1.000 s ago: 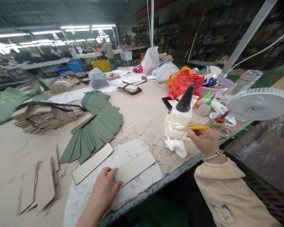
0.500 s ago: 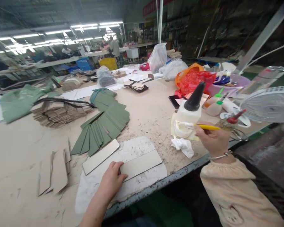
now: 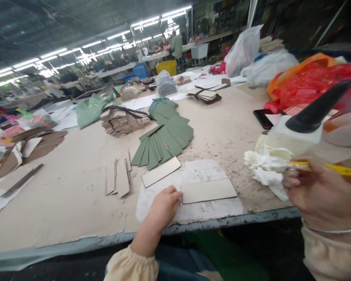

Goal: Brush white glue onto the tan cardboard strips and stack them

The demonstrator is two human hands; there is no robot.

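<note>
Across a broad, scuffed table with a worn grey-blue edge lies one stained white sheet; beyond stretches a dim workshop under rows of strip lights, with one yellow bin, one blue bin and at least two people at 12 o'clock. Two cream strips are here: one on the sheet, the other at its 10 o'clock edge. The left hand, fingers curled, touches the first strip's left end; whether it pinches it, I cannot tell. At 3 o'clock the right hand grips one yellow-handled brush. Counting from the sheet: one fan of green pieces at 11, too overlapped to number; one tied brown bundle at 10; several loose brown strips at 9; one phone and one black-nozzled bottle at 2; one crumpled tissue at 3.
</note>
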